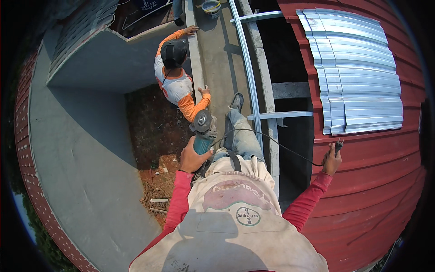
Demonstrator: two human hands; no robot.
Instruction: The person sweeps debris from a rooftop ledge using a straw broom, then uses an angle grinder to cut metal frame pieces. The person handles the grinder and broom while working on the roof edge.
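Roofing fills your right side: red corrugated sheets [367, 181], with a stack of bare silver sheets [358, 72] lying on top, likely parked there flat so they stay put. Ahead runs the narrow concrete ledge [217, 68] you sit or stand on, legs stretched along it beside pale metal rails [251, 90]. A second person in an orange-sleeved shirt [176, 81] braces both hands on that ledge from the lower side. Your left hand [192, 158] has its fingers wrapped tight round the teal body of the angle grinder [204, 131], disc end pointing away from you. Your right hand [332, 159] holds the black plug [339, 145] up and out, fingers closed on it, so the cable [272, 140] hangs clear between the two. Your feet past the shoe are cut off; the bucket [211, 7] at the top edge is half out of view
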